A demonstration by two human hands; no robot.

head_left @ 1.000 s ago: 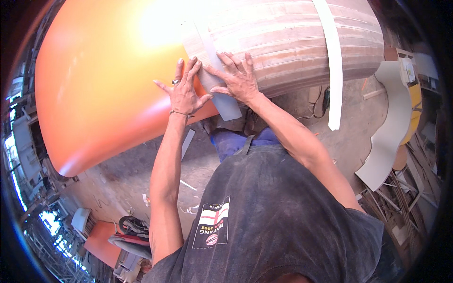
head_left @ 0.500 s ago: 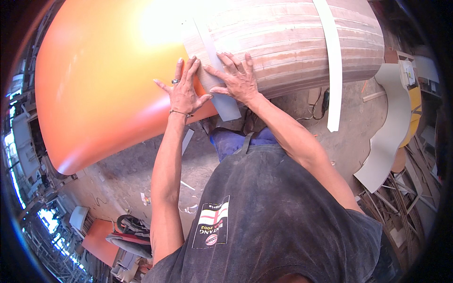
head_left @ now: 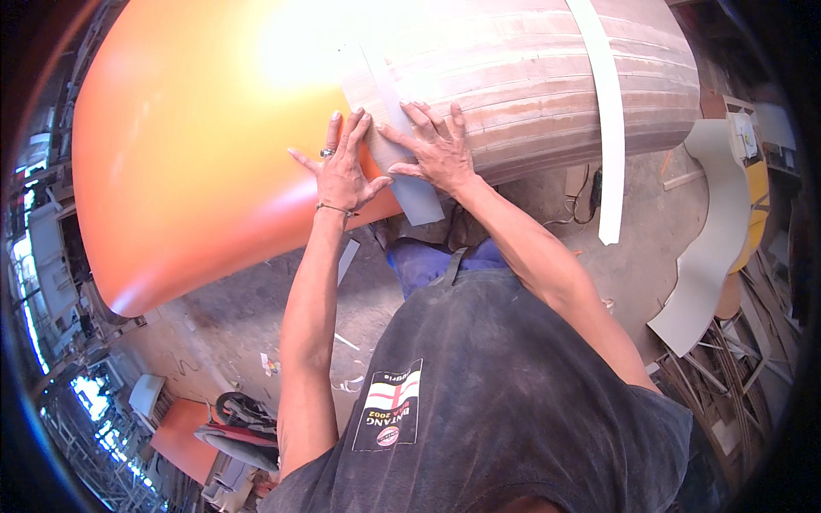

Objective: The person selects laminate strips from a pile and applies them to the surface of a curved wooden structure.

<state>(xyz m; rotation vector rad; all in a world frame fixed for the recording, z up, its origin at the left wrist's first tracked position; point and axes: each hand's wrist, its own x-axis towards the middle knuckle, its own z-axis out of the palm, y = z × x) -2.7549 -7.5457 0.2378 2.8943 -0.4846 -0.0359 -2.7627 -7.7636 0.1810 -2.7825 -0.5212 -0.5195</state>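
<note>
Head view: right hand [head_left: 440, 161] over grey strip [head_left: 419, 206], nearer; left hand [head_left: 344, 181] on orange sheet [head_left: 188, 197]; fingers spread; strip runs forward, leaning left.

In the upper middle of the frame, 2 hands lie with fingers spread on a large curved form. The left hand [head_left: 342, 179], with a ring and a bracelet [head_left: 336, 209], is on the orange sheet [head_left: 188, 197] filling the upper left. The right hand [head_left: 443, 158] lies across a grey strip [head_left: 419, 205] and the wood slats [head_left: 522, 103]. A white strip [head_left: 609, 128] crosses the slats at upper right. A wavy grey panel [head_left: 710, 222] stands at the right edge, and a dark shirt [head_left: 513, 368] fills the lower middle
</note>
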